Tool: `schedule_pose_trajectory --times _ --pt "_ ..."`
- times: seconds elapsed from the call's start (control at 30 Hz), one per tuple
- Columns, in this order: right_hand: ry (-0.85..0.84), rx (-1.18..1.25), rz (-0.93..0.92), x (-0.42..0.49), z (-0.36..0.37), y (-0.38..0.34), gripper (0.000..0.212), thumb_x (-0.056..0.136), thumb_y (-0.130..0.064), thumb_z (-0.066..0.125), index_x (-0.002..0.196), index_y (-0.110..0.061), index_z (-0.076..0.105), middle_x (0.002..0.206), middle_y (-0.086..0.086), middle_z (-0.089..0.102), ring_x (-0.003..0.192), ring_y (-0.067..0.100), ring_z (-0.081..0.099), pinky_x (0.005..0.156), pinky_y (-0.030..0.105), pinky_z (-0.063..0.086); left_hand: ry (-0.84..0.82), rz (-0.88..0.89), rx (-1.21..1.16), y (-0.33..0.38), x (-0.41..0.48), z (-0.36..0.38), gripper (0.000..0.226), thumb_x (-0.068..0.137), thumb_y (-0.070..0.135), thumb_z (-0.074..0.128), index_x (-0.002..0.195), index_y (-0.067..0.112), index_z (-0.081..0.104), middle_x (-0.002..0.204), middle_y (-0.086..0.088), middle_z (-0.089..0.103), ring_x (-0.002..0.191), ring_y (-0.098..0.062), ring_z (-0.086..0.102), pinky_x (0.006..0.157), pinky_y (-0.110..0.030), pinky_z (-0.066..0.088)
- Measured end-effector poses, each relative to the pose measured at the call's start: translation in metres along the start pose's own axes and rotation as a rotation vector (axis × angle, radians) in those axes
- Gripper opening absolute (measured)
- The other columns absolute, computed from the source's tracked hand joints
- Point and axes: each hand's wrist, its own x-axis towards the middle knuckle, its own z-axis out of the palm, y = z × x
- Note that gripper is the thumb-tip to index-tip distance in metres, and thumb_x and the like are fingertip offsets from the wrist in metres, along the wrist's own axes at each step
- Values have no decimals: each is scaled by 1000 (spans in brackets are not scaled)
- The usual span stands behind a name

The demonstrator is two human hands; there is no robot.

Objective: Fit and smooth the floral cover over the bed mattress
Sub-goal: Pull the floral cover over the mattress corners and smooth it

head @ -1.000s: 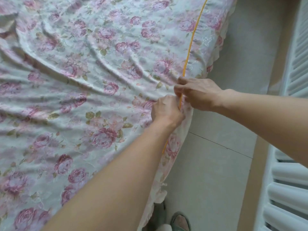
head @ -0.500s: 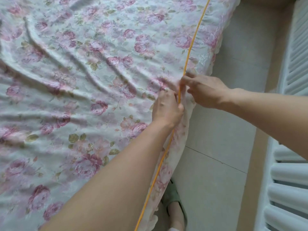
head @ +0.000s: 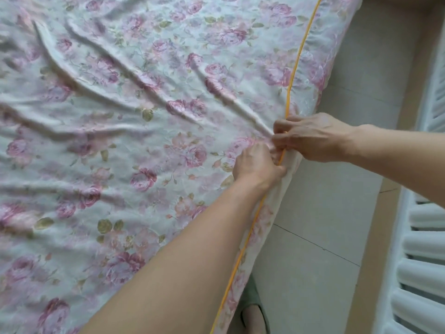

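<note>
The floral cover (head: 144, 141) lies spread over the mattress, a thin, soft sheet printed with pink roses. Long ridged creases fan from the hands toward 9 and 11 o'clock, evidently drawn by tension at the edge. Its yellow piping (head: 299, 56) (a narrow cord seam) runs from 1 to 6 o'clock along the bed edge, probably as the alignment line. At 3 o'clock, the right hand (head: 313, 138) and left hand (head: 256, 166) each pinch that seam with curled fingers, close together, apparently to seat it.

The floral cover (head: 144, 141) is soft cloth with a faint sheen — creased in long folds. Its yellow piping (head: 292, 75) looks like smooth cord. The floor (head: 313, 213) is matt tile.
</note>
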Motion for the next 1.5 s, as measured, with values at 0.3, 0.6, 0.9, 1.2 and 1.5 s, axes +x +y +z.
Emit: schedule_pose_trajectory --times 0.3,0.6,0.9,1.2,1.5 --pt "144 270 215 8 1 35 19 94 -18 49 109 -28 54 112 -5 48 99 24 55 67 39 48 114 199 -139 12 27 -1 29 84 26 63 112 20 60 110 -2 53 98 -22 59 87 -37 48" --pt "24 58 239 37 -8 75 27 88 -10 56 104 -31 52 109 -5 40 100 19 49 59 37 49 -96 188 68 22 50 -13 60 83 36 60 139 41 39 126 -5 46 107 -26 58 89 -39 50" --pt "-189 15 241 32 -19 92 25 85 -12 55 88 -35 46 97 -9 40 92 14 49 52 27 35 311 237 -53 10 57 -26 32 89 35 57 121 35 60 109 7 55 103 -16 55 85 -36 48" --pt "-38 216 421 122 -43 86 24 90 -31 48 109 -16 51 110 10 61 99 32 56 70 33 34 115 61 215 -30 112 -47 73 97 56 31 153 32 -10 159 7 -24 143 -13 -29 114 -39 -22" --pt "-50 332 698 194 -43 114 29 93 -25 52 114 -5 49 113 19 57 97 35 57 74 38 39 34 133 112 -19 144 -65 69 95 50 42 153 37 8 160 17 -15 144 -7 -25 115 -39 -21"
